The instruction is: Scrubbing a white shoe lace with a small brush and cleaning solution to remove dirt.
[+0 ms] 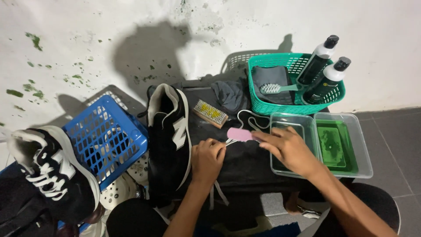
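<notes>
Your two hands meet at a small pink brush over a dark cloth.

Your right hand (289, 149) pinches the flat pink brush (240, 134) in a narrow grip. Your left hand (207, 159) is closed tight on a white shoelace (247, 120), just beside the brush. A black sneaker with white trim (169, 140) lies to the left on the dark cloth (245, 162). A clear plastic tray (289, 127) sits under your right hand, next to a tray of green liquid (340, 147).
</notes>
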